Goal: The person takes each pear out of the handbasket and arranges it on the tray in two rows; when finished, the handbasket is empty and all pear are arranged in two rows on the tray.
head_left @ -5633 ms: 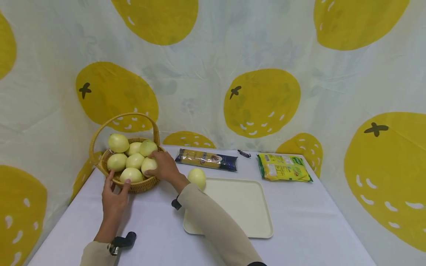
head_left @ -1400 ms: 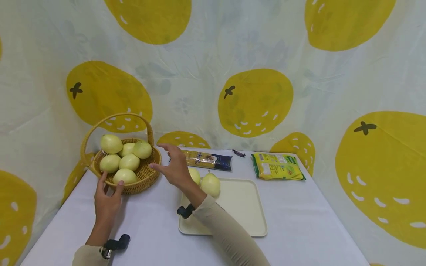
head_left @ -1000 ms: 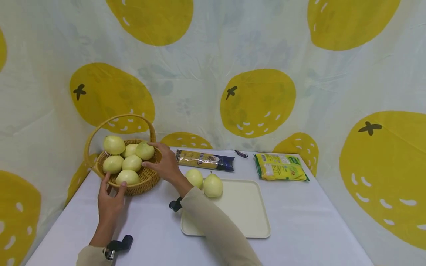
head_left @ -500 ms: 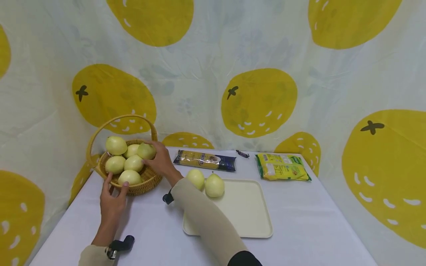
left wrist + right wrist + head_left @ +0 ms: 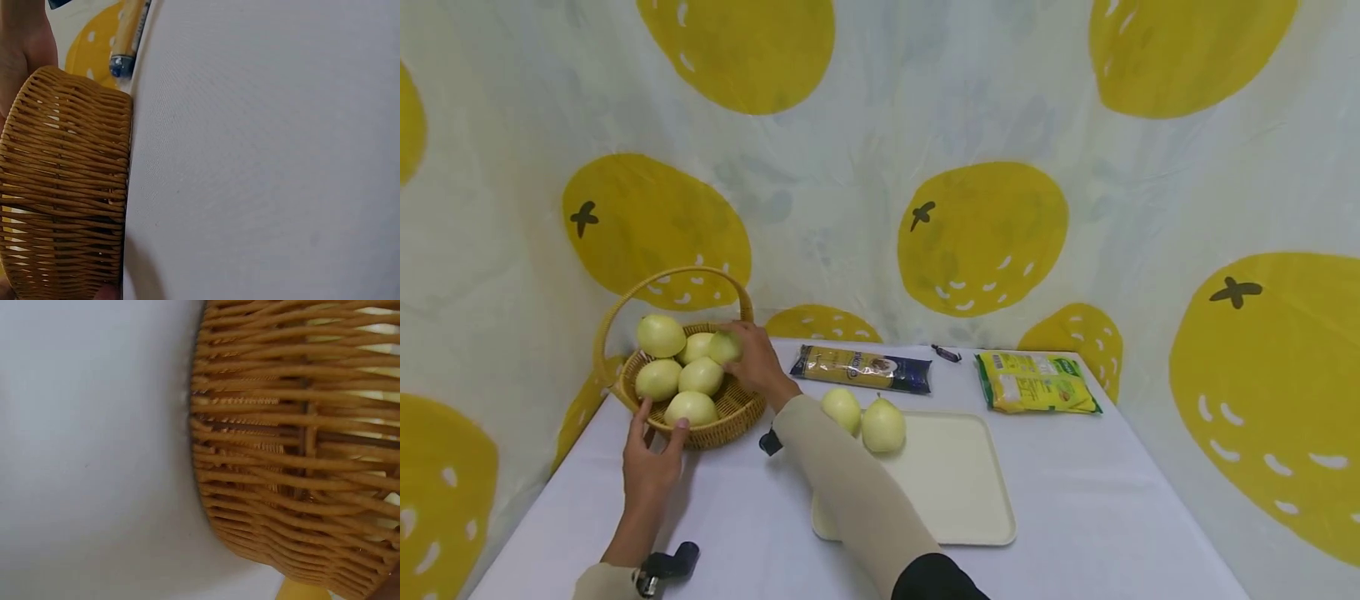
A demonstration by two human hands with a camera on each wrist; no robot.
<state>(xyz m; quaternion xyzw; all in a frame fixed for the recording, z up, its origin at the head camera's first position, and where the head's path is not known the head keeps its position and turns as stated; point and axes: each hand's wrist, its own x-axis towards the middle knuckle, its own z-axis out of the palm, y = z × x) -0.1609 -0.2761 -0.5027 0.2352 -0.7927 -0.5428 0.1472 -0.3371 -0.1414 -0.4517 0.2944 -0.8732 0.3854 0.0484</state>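
Observation:
In the head view a wicker basket [image 5: 726, 429] with a tall arched handle stands at the left, with several pale green pears inside. My right hand [image 5: 762, 362] reaches in over the right rim, its thumb and fingers around the pear [image 5: 723, 346] at the back right. At the front rim, my left hand [image 5: 651, 467] holds the basket with fingers and thumb spread apart. Both wrist views are mostly filled by woven wall; in the left one a fingertip [image 5: 107, 292] shows against the lower side. The right hand's grip is hidden in its wrist view.
A cream tray [image 5: 958, 492] lies right of the basket, partly under my right sleeve. Two pears, one with a stem [image 5: 883, 427] and another [image 5: 841, 409], sit at its back left corner. Behind are a pasta packet [image 5: 863, 369], a small dark wrapped piece [image 5: 946, 354] and a yellow-green bag [image 5: 1037, 383].
Since the earliest frame, the basket's front-right pear has gone to the tray beside the first one. My right hand has returned and taken hold of the back-right pear. The left hand stays put.

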